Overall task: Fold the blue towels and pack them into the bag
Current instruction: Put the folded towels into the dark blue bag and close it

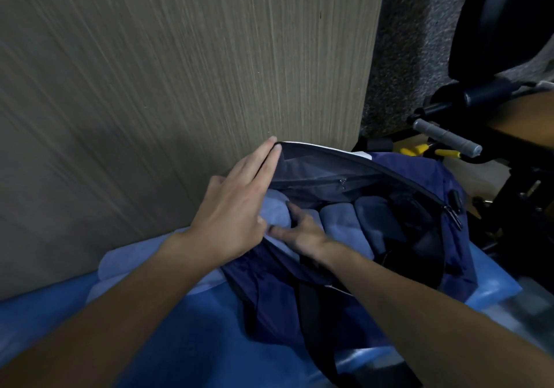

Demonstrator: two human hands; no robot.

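The left hand (236, 207), fingers flat, pushes back the rim of the bag (317, 162) in the middle of the frame, so the right hand (299, 231), fingers spread, can press a blue towel (275, 216) in.

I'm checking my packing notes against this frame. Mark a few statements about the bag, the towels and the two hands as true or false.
1. The bag is zipped shut. False: its top is wide open.
2. Folded towels sit side by side inside it. True.
3. The right hand reaches into the opening. True.
4. The left hand grips a chair. False: its straight fingers lie along the bag's rim.
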